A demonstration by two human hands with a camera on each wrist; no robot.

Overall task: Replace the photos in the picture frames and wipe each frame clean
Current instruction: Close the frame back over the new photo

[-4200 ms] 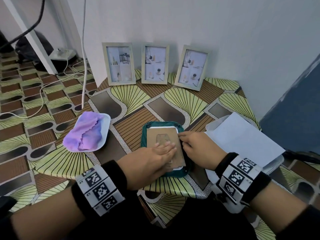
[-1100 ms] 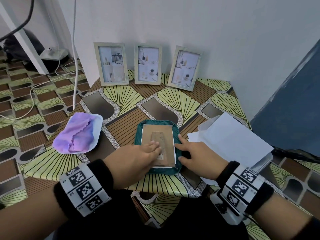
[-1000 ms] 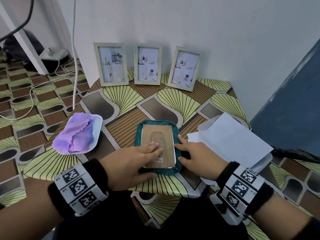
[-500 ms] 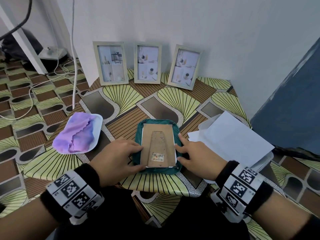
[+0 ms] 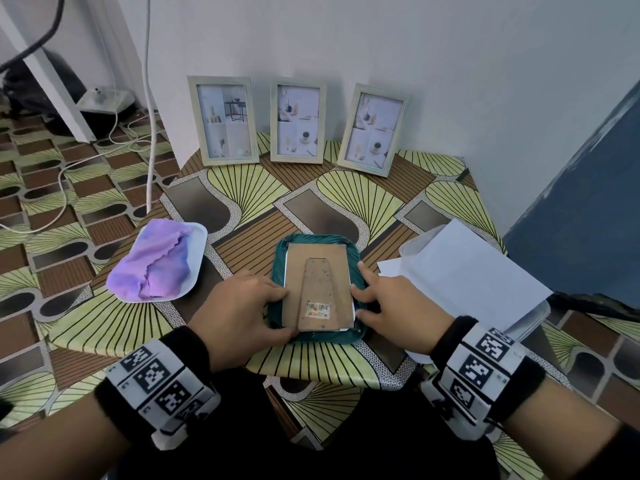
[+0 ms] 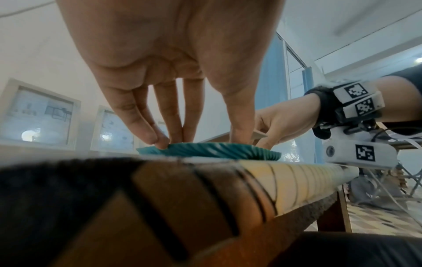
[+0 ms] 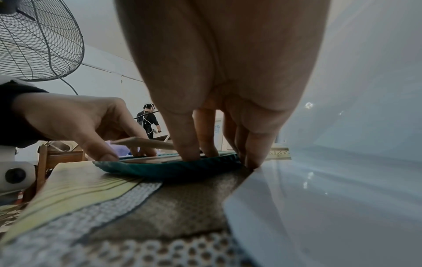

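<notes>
At the lower centre of the head view, a frame is laid face down on a green tray. It is flanked by the left hand and right hand, whose straight, slightly spread fingers are pressed on its edges.

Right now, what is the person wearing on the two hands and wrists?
The left hand and right hand are bare, with no gloves or rings visible. Each wrist carries a black fabric band under a white block printed with square black-and-white codes. A thin cable runs at the right wrist unit.
</notes>
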